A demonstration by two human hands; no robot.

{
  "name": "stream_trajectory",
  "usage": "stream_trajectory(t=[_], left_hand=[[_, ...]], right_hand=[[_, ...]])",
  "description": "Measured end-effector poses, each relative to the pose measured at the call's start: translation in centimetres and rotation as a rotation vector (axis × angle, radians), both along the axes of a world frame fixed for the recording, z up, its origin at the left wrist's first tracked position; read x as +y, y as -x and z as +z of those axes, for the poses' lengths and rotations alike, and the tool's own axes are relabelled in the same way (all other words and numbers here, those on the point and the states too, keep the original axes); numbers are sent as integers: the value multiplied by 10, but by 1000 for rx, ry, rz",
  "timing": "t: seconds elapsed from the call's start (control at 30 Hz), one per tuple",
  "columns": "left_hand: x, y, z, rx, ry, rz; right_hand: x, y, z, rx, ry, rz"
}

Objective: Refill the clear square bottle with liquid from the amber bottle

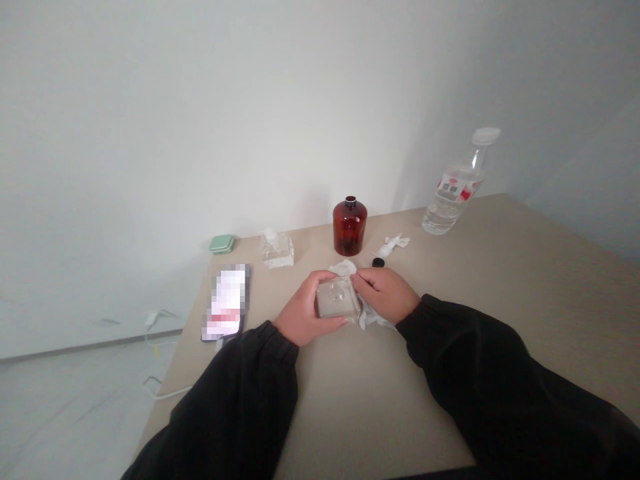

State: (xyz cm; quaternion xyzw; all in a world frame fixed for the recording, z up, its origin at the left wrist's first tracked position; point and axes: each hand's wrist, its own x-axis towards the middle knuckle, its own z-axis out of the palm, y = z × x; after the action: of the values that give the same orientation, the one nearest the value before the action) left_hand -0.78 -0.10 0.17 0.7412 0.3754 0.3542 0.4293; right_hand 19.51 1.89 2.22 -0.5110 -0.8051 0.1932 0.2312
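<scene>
My left hand (305, 309) is wrapped around the left side of a clear square glass container (336, 301), thumb along its near edge. A round ring shows in the middle of its face. My right hand (387, 293) is closed at the container's right edge, fingers pinched on a crumpled white tissue (373, 318). The tissue hangs below that hand, and a white bit (344, 268) sticks up behind the container. Whether the right fingertips also grip the glass is hidden.
Along the wall stand a green case (222, 244), a clear square container with a white top (277, 250), a brown bottle without a cap (349, 228) and a water bottle (453, 193). A black cap (379, 263) lies near another tissue (393, 245). A phone (227, 300) with a white cable lies left.
</scene>
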Motion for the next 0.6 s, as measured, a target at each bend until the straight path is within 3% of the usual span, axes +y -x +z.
stream_trajectory(t=[0.6], left_hand=[[0,1,-2,-6,9,1]], right_hand=[[-1,-1,1,10,45,10]])
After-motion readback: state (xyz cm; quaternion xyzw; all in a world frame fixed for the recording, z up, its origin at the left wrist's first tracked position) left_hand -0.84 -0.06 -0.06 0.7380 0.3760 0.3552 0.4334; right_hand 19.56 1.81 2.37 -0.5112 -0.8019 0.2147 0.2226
